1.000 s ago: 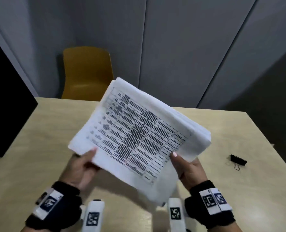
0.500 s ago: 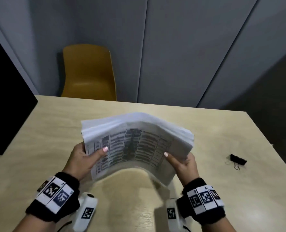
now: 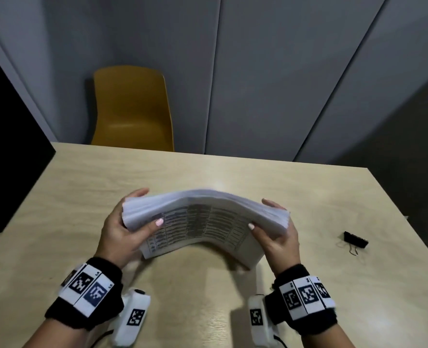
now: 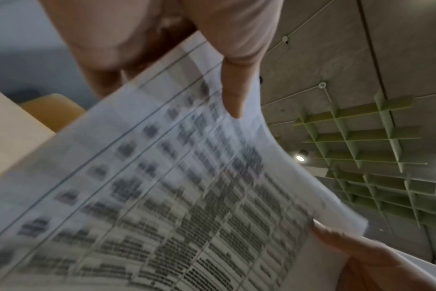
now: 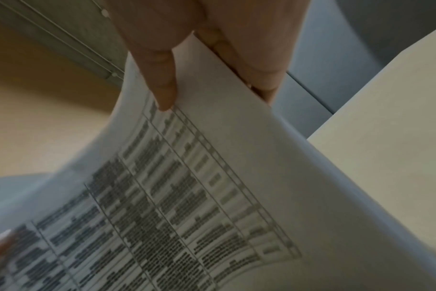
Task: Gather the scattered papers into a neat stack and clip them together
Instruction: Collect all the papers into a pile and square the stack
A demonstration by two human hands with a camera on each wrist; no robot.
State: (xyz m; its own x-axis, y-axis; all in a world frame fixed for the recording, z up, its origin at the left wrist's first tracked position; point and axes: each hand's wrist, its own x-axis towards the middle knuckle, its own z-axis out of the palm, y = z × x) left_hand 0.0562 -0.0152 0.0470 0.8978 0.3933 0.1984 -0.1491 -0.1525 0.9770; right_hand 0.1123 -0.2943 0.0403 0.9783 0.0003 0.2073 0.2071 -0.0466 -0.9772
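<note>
Fingers of the left hand (image 3: 118,234) curl behind one short end of the stack of printed papers (image 3: 202,222), thumb pressed on the front sheet, so that end is pinched. Between the two hands the stack stands on its lower long edge on the wooden table (image 3: 233,177) and bows upward in an arch. It looks thick yet limp: the sheets bend easily and fan a little at each end, so I judge they will slide over one another unless both ends are squeezed. Light to lift, but floppy if held at one end only.

Fingers of the right hand (image 3: 279,238) wrap the opposite short end the same way, thumb on the printed table, the others behind. In the right wrist view the thumb (image 5: 162,78) lies flat on the sheet near its edge.

Well to the right of those fingers a black binder clip (image 3: 355,240) lies on the table, untouched. A sound hold for clipping would be one hand pinching a squared corner or edge while the other fetches the clip.
</note>
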